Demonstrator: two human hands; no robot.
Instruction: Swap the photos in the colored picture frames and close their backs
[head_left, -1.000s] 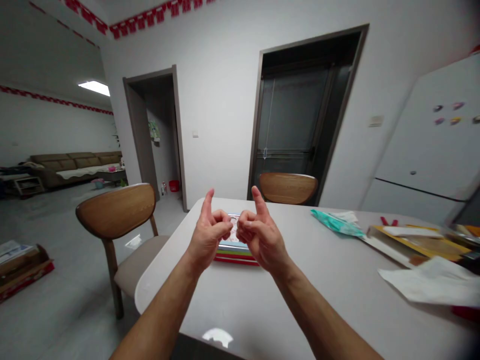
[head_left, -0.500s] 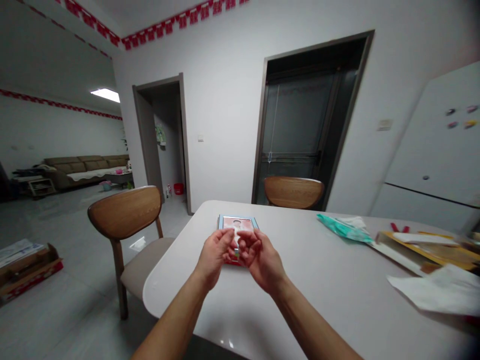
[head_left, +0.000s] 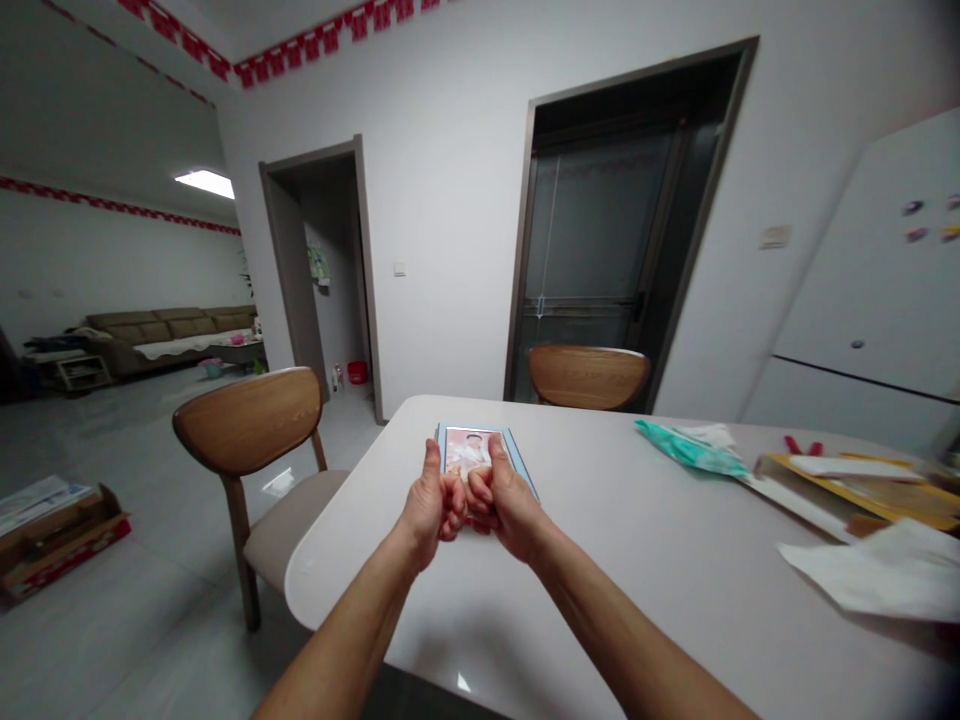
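Observation:
A thin book with a light-blue border and a picture on its cover (head_left: 474, 450) sits on the white table (head_left: 645, 560), on a small stack. My left hand (head_left: 429, 505) and my right hand (head_left: 504, 502) are both closed on its near edge, thumbs on top of the cover, fingers curled beneath. The near edge looks raised off the stack. Both forearms reach in from the bottom of the view.
A wooden chair (head_left: 251, 425) stands at the table's left corner and another chair (head_left: 589, 375) at its far side. A teal packet (head_left: 686, 450), a yellow-edged flat box (head_left: 847, 490) and white paper (head_left: 877, 575) lie on the right. A white fridge (head_left: 870, 310) stands behind.
One second ago both hands were raised with index fingers and thumbs up. They dropped to the book, and now both grip its near edge with thumbs on top.

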